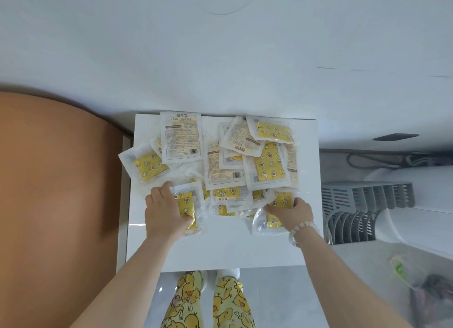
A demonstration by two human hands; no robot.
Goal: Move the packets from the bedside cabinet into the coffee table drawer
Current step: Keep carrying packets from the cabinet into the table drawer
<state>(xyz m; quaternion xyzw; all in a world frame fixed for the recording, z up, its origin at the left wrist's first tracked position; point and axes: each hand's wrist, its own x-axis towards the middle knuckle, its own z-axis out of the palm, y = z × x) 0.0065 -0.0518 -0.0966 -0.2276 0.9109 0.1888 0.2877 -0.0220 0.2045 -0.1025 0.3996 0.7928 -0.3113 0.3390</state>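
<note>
— Where are the packets (220,161)?
— Heaped on the white bedside cabinet (220,249), just beyond both hands; some overlap.
— And the hands?
— Left hand (164,213) grips a yellow packet (188,207); right hand (291,211) clutches another packet (282,200) at the heap's near edge.

Packets (221,166): about twenty, overlapping; hands: two.

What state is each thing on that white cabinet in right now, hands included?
Packets: loose overlapping heap, some face up, some face down.
Left hand: gripping a yellow packet at the heap's near edge.
Right hand: gripping another packet.
Bedside cabinet: top part covered by packets.
</note>
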